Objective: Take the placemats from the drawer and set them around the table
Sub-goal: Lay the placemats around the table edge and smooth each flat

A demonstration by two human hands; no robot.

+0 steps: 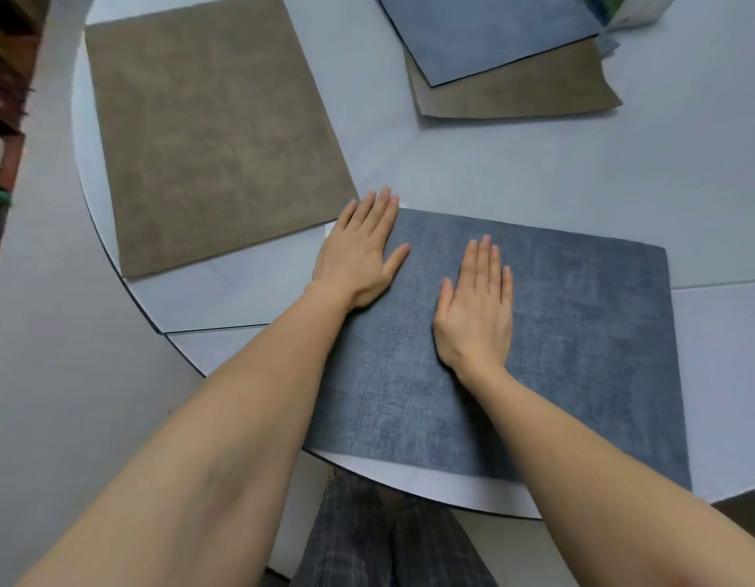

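A blue-grey placemat [579,353] lies flat at the near edge of the round white table [515,171]. My left hand [360,252] rests palm down on the mat's far left corner, fingers together and partly over the table. My right hand [477,307] lies flat on the middle of the same mat. A brown placemat [210,137] lies flat on the table's left side. At the far side, another blue placemat [485,31] lies on top of a second brown placemat [528,91].
A white carton [630,10] stands at the far right of the table. Dark wooden shelving [2,99] runs along the left wall. The pale floor [49,374] lies to the left, and my dark checked trousers [388,540] show below the table edge.
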